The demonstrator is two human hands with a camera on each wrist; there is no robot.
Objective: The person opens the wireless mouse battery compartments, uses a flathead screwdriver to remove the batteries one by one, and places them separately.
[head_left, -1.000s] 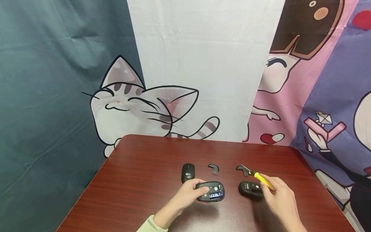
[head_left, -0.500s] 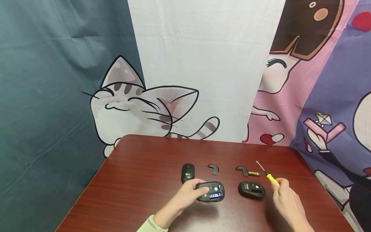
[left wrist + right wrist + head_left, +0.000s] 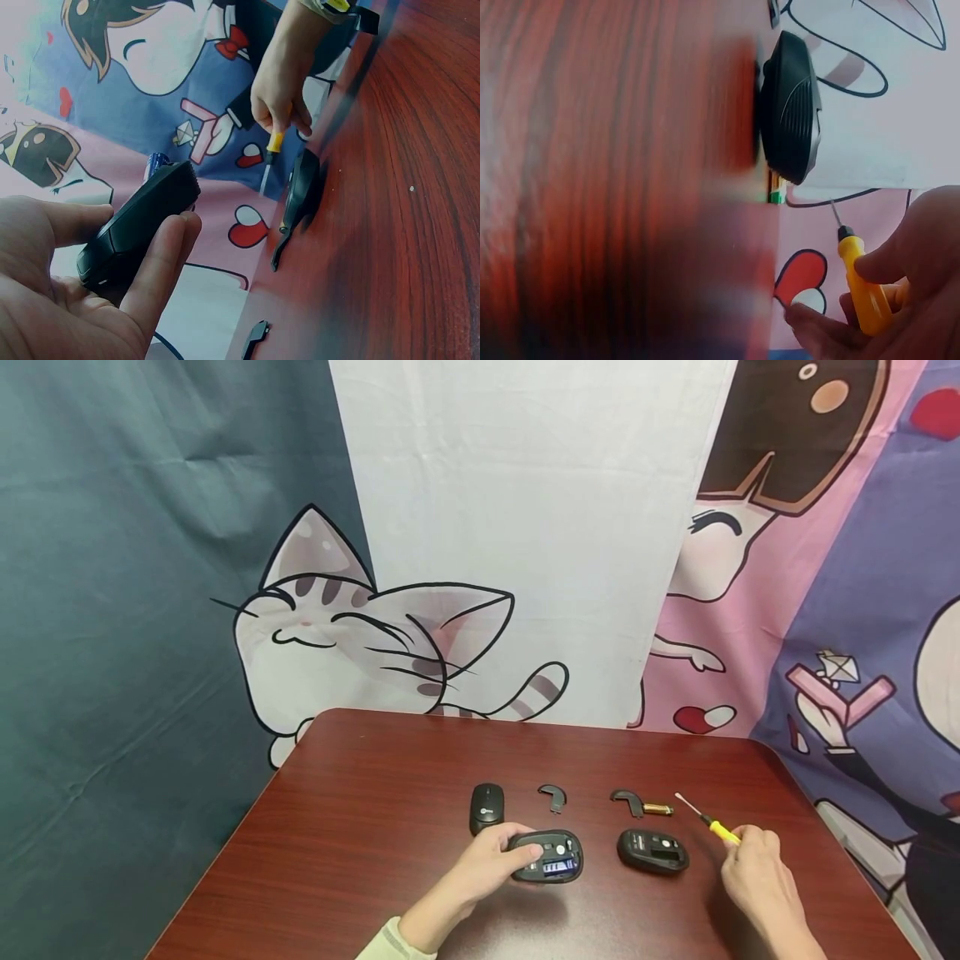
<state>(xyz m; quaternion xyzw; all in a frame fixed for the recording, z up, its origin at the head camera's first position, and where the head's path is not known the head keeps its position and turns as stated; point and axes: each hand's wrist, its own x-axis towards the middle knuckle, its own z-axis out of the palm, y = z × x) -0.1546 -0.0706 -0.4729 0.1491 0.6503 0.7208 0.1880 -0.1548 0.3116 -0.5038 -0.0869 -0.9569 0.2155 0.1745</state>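
Observation:
My left hand [image 3: 487, 864] grips a black computer mouse [image 3: 547, 841] with its underside up, raised over the table. A blue battery [image 3: 558, 867] lies in its uncovered compartment; in the left wrist view this battery [image 3: 155, 163] pokes out beyond the mouse's edge. On the right, my right hand [image 3: 763, 872] holds a yellow-handled screwdriver [image 3: 723, 832], its metal tip pointing away and to the left. Between the hands a second black mouse [image 3: 651, 852] lies bottom up, its battery slot showing dark. Just behind it are a curved battery cover [image 3: 628, 802] and a gold-coloured battery [image 3: 657, 809].
A third black mouse [image 3: 487, 802] stands upright behind my left hand. Another curved battery cover [image 3: 553, 797] lies to its right. The reddish-brown table [image 3: 360, 827] ends at the back against a printed cloth [image 3: 525, 527].
My right hand has moved right with the screwdriver, away from the second mouse and the cover behind it, leaving the gold-coloured battery in plain sight. The left hand and its mouse have barely moved.

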